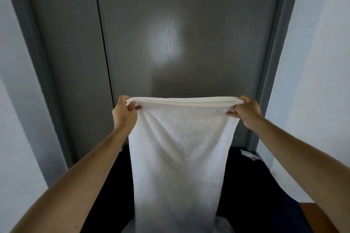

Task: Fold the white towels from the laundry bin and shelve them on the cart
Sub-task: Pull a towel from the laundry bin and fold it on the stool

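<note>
A white towel (180,149) hangs lengthwise in front of me, stretched taut along its top edge and folded over there. My left hand (124,112) pinches the top left corner. The top right corner is pinched by my right hand (246,110). Both arms reach forward at about chest height. The towel's lower part drops out of the frame's bottom edge. Below it lies a dark area (246,185) that may be the laundry bin, with a bit of white cloth (250,155) showing at its far right.
A grey double door (170,24) with its grey frame fills the background straight ahead. Pale walls (322,62) stand on both sides. A brown wooden edge (325,215) shows at the bottom right.
</note>
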